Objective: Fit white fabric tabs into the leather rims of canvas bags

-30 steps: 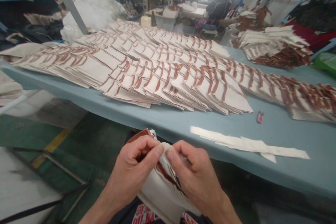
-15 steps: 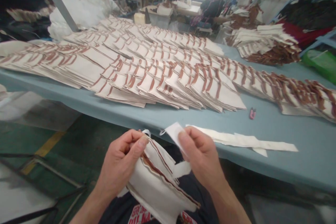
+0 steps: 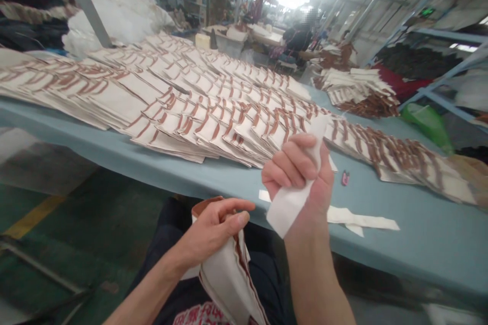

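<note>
My left hand [image 3: 213, 231] pinches the top edge of a cream cloth bag with brown trim [image 3: 229, 277] that hangs over my lap. My right hand [image 3: 299, 170] is raised above the table edge, fingers curled round a white paper strip [image 3: 285, 205] that hangs down from the fist. On the blue table [image 3: 419, 238] just beyond lie more white strips [image 3: 362, 221] and a small pink object [image 3: 345, 177].
Rows of overlapping cream bags with brown handles [image 3: 198, 106] cover most of the table. More bags are heaped at the far right [image 3: 354, 91]. Other people [image 3: 297, 38] work at the back. White sacks [image 3: 114, 15] stand at the left. Green floor lies below.
My right hand pulled a white strip out of the bag and lifted it up over the table edge. My left hand stayed on the bag's top edge.
</note>
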Demonstrator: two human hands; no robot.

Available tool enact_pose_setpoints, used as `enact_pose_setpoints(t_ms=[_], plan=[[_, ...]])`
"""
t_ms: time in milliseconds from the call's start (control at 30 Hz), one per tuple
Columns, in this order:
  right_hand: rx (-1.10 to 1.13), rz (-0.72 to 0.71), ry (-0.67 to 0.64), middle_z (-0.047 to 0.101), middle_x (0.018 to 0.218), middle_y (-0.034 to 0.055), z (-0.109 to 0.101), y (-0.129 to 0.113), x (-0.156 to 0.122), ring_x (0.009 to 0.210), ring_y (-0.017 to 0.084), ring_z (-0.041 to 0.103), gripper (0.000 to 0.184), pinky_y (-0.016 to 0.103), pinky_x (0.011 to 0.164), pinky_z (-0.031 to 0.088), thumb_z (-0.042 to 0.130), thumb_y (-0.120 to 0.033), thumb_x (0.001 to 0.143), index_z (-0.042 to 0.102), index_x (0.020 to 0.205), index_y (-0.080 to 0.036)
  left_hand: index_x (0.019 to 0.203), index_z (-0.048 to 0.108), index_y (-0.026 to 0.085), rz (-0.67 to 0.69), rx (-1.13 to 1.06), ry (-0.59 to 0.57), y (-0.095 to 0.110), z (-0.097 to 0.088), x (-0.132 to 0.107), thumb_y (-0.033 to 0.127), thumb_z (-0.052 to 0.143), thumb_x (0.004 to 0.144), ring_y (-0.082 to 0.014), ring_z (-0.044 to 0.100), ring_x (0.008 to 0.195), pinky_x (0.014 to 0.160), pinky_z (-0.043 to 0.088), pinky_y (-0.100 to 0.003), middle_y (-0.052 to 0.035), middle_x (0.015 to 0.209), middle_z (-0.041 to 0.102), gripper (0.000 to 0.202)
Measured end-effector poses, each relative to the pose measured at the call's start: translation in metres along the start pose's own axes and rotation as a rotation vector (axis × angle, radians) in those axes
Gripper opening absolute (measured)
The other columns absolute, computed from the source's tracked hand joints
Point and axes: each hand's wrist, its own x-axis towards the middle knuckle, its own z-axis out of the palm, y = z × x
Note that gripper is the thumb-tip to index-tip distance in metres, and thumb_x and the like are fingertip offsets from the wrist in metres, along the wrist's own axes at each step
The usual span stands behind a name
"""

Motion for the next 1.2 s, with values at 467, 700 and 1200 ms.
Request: enact_pose_setpoints(t_ms=[467, 700, 1200], plan=[[0.158, -0.041, -0.088, 0.009, 0.053, -0.0121, -0.025, 0.028, 0.027, 0.046, 0.013, -0.002, 0.036, 0.026, 0.040, 0.016, 0.068, -0.044, 0.093, 0.052, 0.066, -0.026, 0.062, 0.059, 0.015, -0.131, -0.179, -0.142, 0.007, 0.014, -0.016, 0.060, 0.077, 0.076, -0.0071, 0.039, 0.046, 0.045, 0.029, -0.017, 0.0022, 0.053, 0.052, 0.051], [0.151, 0.096, 0.014, 0.010, 0.053, -0.0131, -0.049, 0.048, 0.020, 0.047, 0.012, 0.001, 0.043, 0.025, 0.044, 0.018, 0.072, -0.047, 0.090, 0.046, 0.064, -0.025, 0.059, 0.050, 0.017, -0.129, -0.171, -0.073, 0.018, 0.011, -0.034, 0.069, 0.076, 0.073, -0.0057, 0.032, 0.046, 0.042, 0.021, -0.016, 0.0046, 0.051, 0.043, 0.060], [-0.954, -0.302, 0.036, 0.068, 0.122, 0.0097, -0.088, 0.044, -0.044, 0.112, 0.025, 0.062, 0.029, 0.040, 0.099, 0.048, 0.066, -0.029, 0.091, 0.064, 0.119, -0.022, 0.064, 0.061, 0.014, -0.095, -0.345, 0.129, 0.020, -0.005, -0.047, 0.064, 0.083, 0.073, -0.0051, 0.038, 0.045, 0.043, 0.032, -0.013, 0.0044, 0.052, 0.050, 0.056]])
